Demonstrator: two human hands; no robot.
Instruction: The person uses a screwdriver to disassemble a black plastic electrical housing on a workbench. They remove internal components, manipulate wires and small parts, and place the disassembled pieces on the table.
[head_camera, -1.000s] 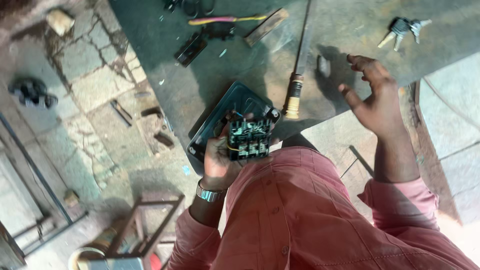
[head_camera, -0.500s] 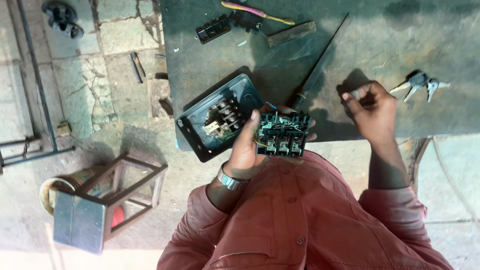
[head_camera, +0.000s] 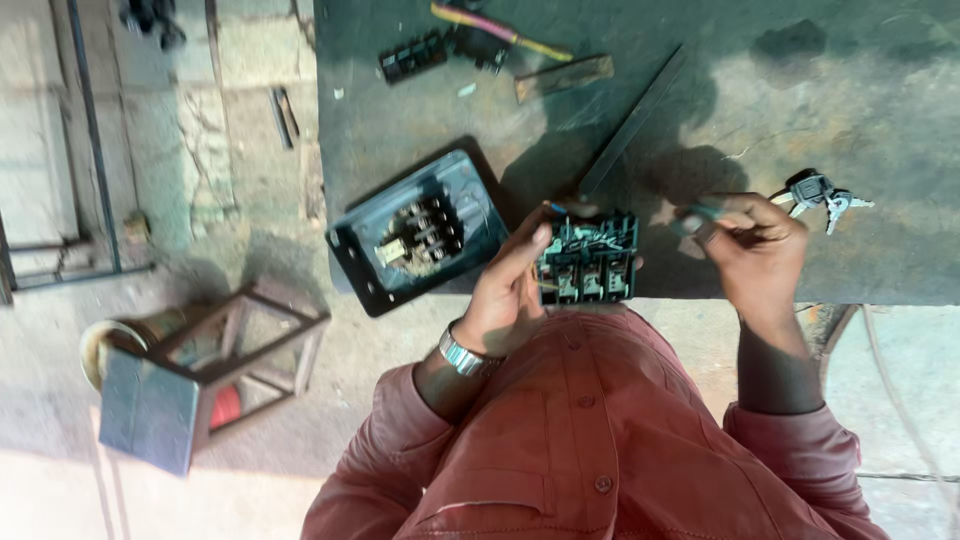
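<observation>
As fingers curl, hands (head_camera: 510, 290) raised.

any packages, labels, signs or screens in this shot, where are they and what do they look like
None can be made out: no package, sign or screen.
Nearest to a case: open dark blue-grey rectangular switch housing on the worn grey metal table, at its near left edge.
Left hand holds a black and green contactor block; any label on it is too small to tell.
</observation>
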